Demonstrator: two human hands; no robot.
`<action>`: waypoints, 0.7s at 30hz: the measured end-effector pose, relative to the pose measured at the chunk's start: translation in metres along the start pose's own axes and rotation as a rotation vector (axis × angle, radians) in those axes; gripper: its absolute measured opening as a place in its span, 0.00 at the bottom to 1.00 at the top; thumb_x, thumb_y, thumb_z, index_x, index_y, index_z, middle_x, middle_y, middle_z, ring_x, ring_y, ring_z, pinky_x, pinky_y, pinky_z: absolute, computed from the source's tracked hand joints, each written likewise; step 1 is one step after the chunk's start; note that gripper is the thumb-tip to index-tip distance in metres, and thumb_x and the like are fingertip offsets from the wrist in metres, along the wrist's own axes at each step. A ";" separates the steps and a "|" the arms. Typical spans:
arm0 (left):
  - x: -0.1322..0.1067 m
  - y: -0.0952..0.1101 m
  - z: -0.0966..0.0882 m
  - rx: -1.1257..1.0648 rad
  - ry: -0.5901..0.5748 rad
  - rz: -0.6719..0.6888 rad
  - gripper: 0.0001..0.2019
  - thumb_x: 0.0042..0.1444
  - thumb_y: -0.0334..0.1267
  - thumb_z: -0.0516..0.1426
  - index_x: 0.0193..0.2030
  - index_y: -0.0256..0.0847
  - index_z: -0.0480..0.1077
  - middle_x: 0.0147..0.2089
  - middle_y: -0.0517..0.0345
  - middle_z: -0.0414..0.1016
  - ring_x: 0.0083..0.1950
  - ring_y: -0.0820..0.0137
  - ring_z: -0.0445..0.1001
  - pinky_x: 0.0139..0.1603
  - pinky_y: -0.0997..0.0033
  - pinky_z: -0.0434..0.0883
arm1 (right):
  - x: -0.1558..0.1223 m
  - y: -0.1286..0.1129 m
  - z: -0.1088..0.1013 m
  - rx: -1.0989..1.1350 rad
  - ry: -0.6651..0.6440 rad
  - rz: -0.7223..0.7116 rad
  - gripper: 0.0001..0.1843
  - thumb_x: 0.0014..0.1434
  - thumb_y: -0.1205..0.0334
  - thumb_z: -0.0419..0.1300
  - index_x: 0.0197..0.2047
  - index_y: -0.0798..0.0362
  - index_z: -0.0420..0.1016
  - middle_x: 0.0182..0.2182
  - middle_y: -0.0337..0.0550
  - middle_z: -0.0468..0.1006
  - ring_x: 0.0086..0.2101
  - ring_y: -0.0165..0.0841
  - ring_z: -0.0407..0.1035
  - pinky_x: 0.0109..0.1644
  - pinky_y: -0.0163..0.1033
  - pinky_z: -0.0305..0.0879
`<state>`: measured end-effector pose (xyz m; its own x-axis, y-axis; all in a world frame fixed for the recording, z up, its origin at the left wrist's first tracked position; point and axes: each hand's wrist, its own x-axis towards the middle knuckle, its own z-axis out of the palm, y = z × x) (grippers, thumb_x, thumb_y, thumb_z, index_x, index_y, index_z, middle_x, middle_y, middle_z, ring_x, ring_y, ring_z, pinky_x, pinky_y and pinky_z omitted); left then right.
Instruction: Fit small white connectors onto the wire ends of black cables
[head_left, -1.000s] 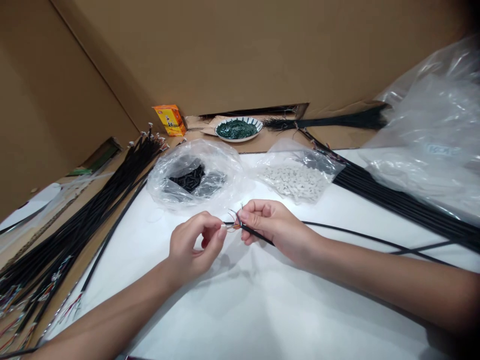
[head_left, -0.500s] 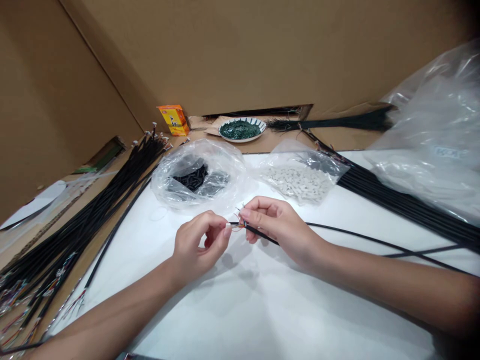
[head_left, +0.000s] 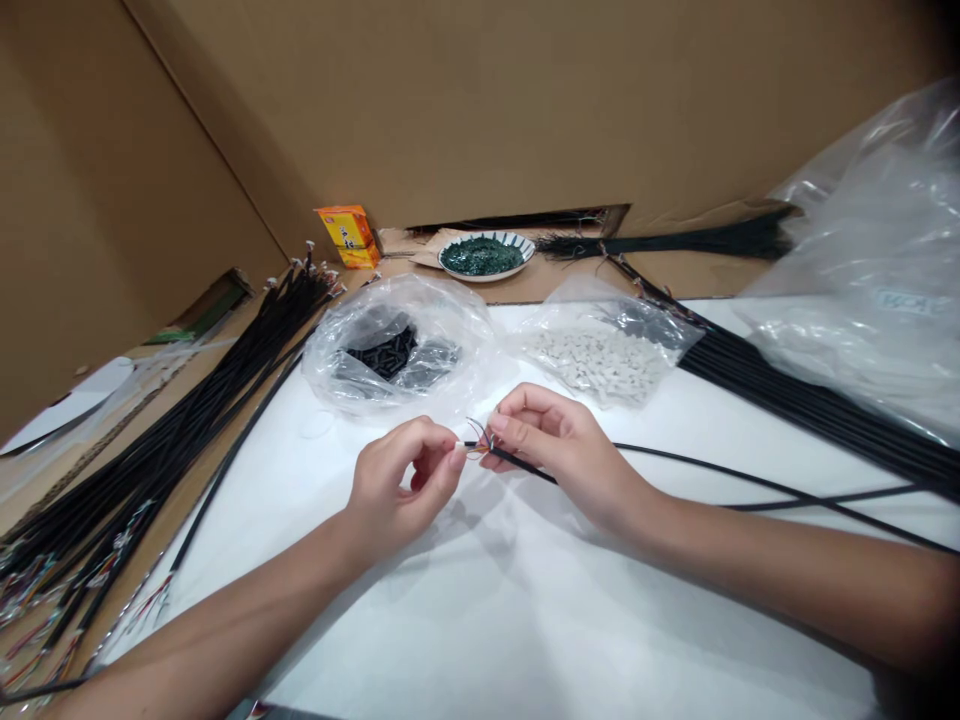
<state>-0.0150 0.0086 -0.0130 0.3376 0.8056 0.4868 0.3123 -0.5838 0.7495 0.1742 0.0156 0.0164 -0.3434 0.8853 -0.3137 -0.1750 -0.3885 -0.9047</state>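
Observation:
Between thumb and forefinger, my left hand (head_left: 409,475) pinches a small white connector (head_left: 460,449). Close to its right, my right hand (head_left: 551,445) is closed on a black cable (head_left: 525,466) near its stripped end. Thin coloured wires (head_left: 478,446) fan out of that end in the narrow gap between my hands, some reaching towards the connector. Whether any wire sits inside the connector is too small to tell. Beyond my hands lie a clear bag of short black tubes (head_left: 386,355) and a clear bag of small white parts (head_left: 600,362).
Bundles of black cables lie at the left (head_left: 180,420) and the right (head_left: 810,405). At the back stand an orange box (head_left: 349,238) and a plate (head_left: 529,248) of dark green material. Large plastic bags (head_left: 885,270) fill the right side. Cardboard walls (head_left: 465,100) enclose the white tabletop (head_left: 480,640).
The thin wires between my hands have shifted slightly, with the loose dark ends now bent further left. Both hands keep nearly the same place and grip.

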 end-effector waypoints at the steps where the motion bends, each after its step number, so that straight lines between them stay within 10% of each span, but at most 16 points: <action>1: 0.000 0.000 0.000 -0.006 -0.003 -0.009 0.05 0.54 0.25 0.56 0.35 0.37 0.65 0.26 0.61 0.66 0.26 0.79 0.63 0.24 0.80 0.62 | 0.000 0.000 0.000 -0.003 -0.006 0.003 0.11 0.58 0.56 0.62 0.34 0.54 0.67 0.31 0.38 0.76 0.32 0.26 0.73 0.41 0.34 0.70; 21: 0.006 0.010 0.000 -0.277 -0.114 -0.391 0.08 0.60 0.40 0.53 0.38 0.37 0.65 0.26 0.60 0.67 0.23 0.78 0.64 0.22 0.78 0.63 | -0.008 0.001 0.003 -0.330 -0.071 -0.113 0.11 0.59 0.54 0.59 0.36 0.55 0.73 0.32 0.42 0.75 0.31 0.29 0.70 0.36 0.35 0.67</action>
<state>-0.0097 0.0072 -0.0030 0.3422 0.9338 0.1041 0.1922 -0.1780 0.9651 0.1740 0.0076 0.0189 -0.4044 0.8933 -0.1959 0.0876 -0.1754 -0.9806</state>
